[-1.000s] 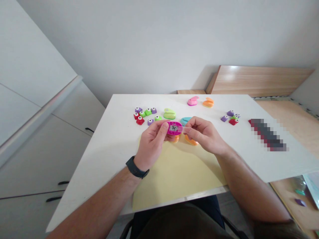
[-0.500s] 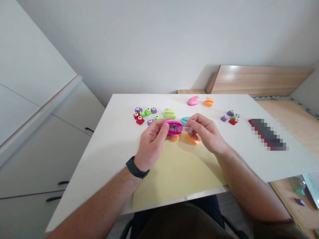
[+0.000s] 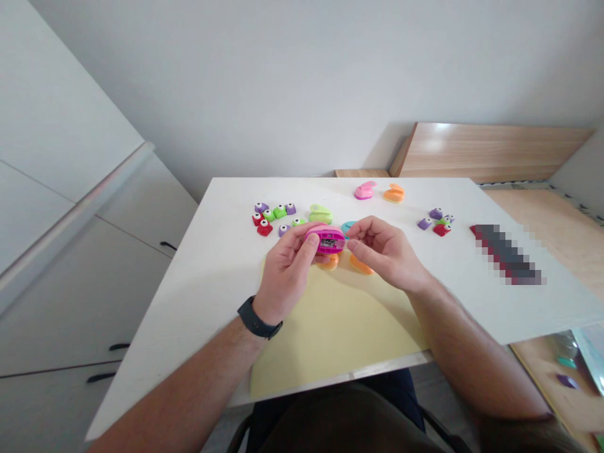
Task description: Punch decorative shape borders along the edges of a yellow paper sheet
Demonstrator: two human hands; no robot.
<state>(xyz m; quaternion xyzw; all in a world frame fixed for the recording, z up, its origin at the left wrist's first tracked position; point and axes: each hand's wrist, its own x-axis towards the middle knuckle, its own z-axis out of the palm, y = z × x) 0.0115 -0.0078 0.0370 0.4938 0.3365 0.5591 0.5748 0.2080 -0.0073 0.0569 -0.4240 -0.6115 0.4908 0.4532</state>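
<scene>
My left hand (image 3: 289,255) is closed around a magenta craft paper punch (image 3: 325,241), its underside turned up toward me so the metal die shows. Close against the punch's right end is my right hand (image 3: 383,250), fingers half curled and thumb apart from them; nothing shows in its grasp. Behind and below the punch, partly covered, are a blue punch (image 3: 348,227) and two orange punches, one on the left (image 3: 330,262) and one on the right (image 3: 361,264). A light green punch (image 3: 321,214) stands just beyond my left hand.
A yellow sheet (image 3: 335,327) lies along the white table's (image 3: 189,314) front edge. Small purple, green and red punches (image 3: 268,215) cluster at the left, others (image 3: 441,221) at the right. Pink (image 3: 365,190) and orange (image 3: 394,193) punches stand at the back. A blurred dark object (image 3: 509,255) lies far right.
The clear strip that stuck out of the punch's right end between my right fingers no longer shows. My right hand has moved left against the punch, its fingers loosening.
</scene>
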